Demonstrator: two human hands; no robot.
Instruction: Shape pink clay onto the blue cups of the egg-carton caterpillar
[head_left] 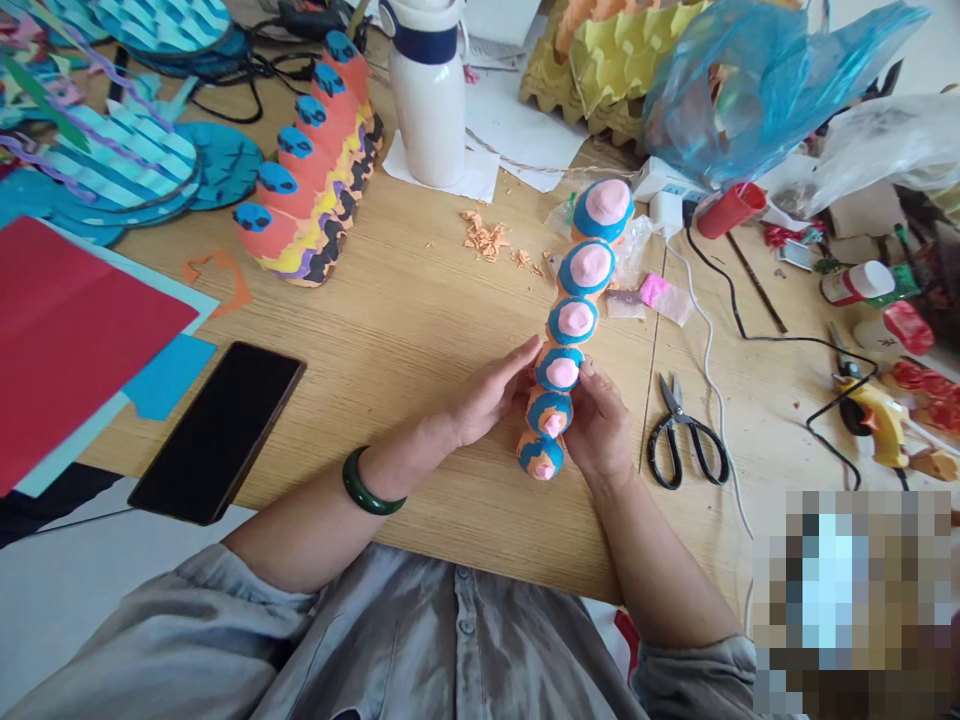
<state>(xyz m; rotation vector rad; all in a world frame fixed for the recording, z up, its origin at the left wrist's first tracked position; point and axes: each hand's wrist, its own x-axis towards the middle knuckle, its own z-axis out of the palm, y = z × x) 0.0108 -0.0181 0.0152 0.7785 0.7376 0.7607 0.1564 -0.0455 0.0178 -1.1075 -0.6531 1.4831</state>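
Right of the right hand (600, 430), black-handled scissors (684, 440) lie on the wooden table (405, 320), just beside a white cable (712, 380), with a yellow glue gun (874, 415) farther right. Left of the left hand (487, 392) lie a black phone (217, 432) and red paper (75, 340). Well ahead of the hands stand a white bottle (427, 100) and a blue plastic bag (765, 90).
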